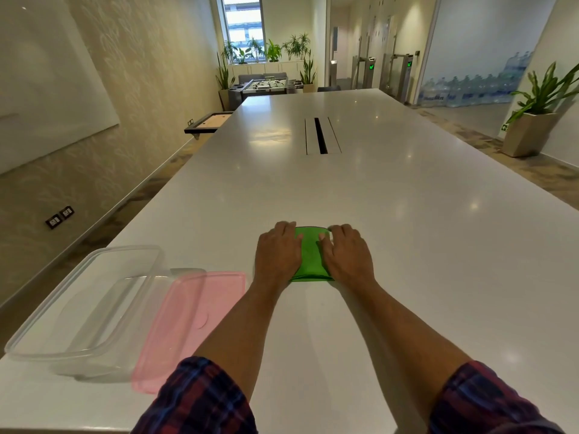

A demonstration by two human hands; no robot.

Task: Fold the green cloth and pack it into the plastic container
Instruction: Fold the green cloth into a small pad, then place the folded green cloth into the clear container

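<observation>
The green cloth (pixel 310 256) lies as a small folded packet on the white counter (pixel 407 214), a little in from the near edge and toward the middle of its width. Both hands lie flat on it: the left hand (pixel 277 255) presses its left side, the right hand (pixel 346 253) its right, fingers spread and fairly straight, gripping nothing. Folding looks all but finished; this reads as smoothing the last crease. The clear plastic container (pixel 84 311) sits open at the near left corner, with its pink lid (pixel 194 324) just beside it. Next, I'd judge, the packet needs lifting whole and carrying left without unfolding.
</observation>
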